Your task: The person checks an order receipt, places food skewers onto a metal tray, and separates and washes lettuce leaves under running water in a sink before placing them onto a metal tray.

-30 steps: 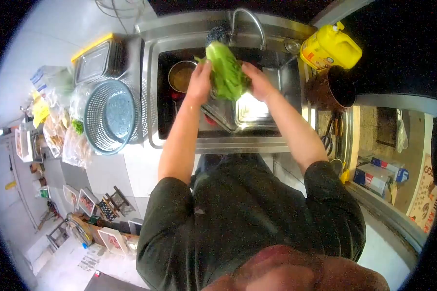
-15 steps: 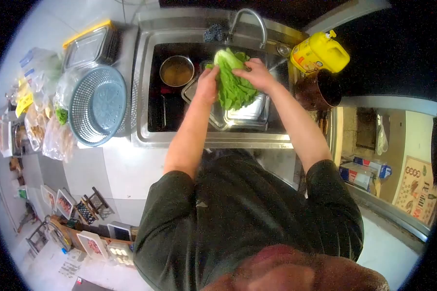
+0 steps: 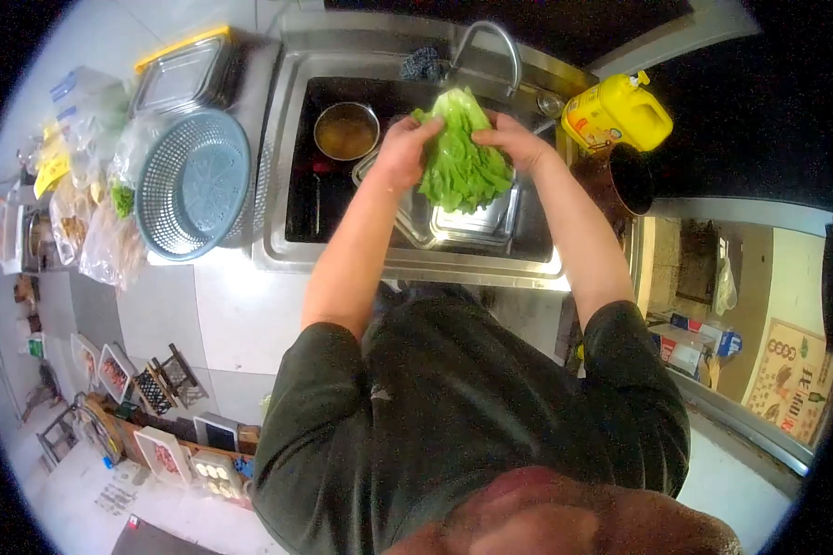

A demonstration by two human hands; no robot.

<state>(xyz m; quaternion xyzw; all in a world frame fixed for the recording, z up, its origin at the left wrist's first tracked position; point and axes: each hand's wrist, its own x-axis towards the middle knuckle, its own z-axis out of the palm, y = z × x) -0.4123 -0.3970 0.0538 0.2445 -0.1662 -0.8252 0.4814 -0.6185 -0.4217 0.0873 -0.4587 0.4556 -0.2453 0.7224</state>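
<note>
- Lettuce point(image 3: 469, 165), bright green with ruffled leaves and a paler base, held up over the wide stainless-steel sink point(image 3: 491, 270), pale end toward the back and leafy end toward the wearer; likely over the basin to keep drips off the floor.
- Bare left hand point(image 3: 405, 153) on one side, bare right hand point(image 3: 511, 141) on the other: a two-sided grip closed on the lettuce, with thumbs on the upper face and most fingers hidden, probably to support the loose leaves evenly. Impossible to tell how firmly.
- Below the leaves, inside the sink, a shiny rectangular metal tray point(image 3: 479, 229).
- To the left in the basin, a round metal pot point(image 3: 320, 141) with something brownish inside, clear of both hands.
- Behind, a curved steel tap point(image 3: 513, 65), set to reach over the basin.
- On the metal bench point(image 3: 255, 74) left of the sink, an oval-looking blue-grey plastic colander point(image 3: 160, 199), open side showing, perhaps put there for easy reach.
- Right of the sink, a yellow plastic jug point(image 3: 615, 113), near the right hand but untouched.
</note>
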